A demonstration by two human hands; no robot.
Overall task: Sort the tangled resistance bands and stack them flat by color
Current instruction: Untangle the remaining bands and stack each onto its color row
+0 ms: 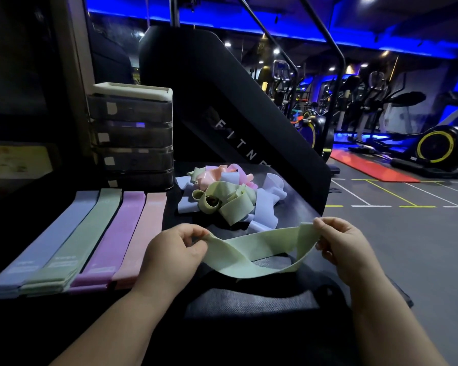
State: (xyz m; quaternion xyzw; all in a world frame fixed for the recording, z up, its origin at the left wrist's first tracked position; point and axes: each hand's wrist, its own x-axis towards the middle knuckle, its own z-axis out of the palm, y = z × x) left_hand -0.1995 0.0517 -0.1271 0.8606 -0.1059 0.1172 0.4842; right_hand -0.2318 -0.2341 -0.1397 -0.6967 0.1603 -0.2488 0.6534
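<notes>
A pale green band (251, 249) hangs twisted between my hands above the dark surface. My left hand (173, 253) pinches its left end and my right hand (344, 243) pinches its right end. Behind it lies a tangled pile of bands (226, 196) in green, blue, pink and lilac. To the left, flat stacks lie side by side: blue stack (48, 241), green stack (80, 239), purple stack (114, 236), pink stack (143, 233).
A dark drawer unit (135, 138) with a white top stands behind the stacks. A black slanted machine panel (236, 128) rises behind the pile. The black surface (249, 302) ends at right, with gym floor and exercise machines (434, 146) beyond.
</notes>
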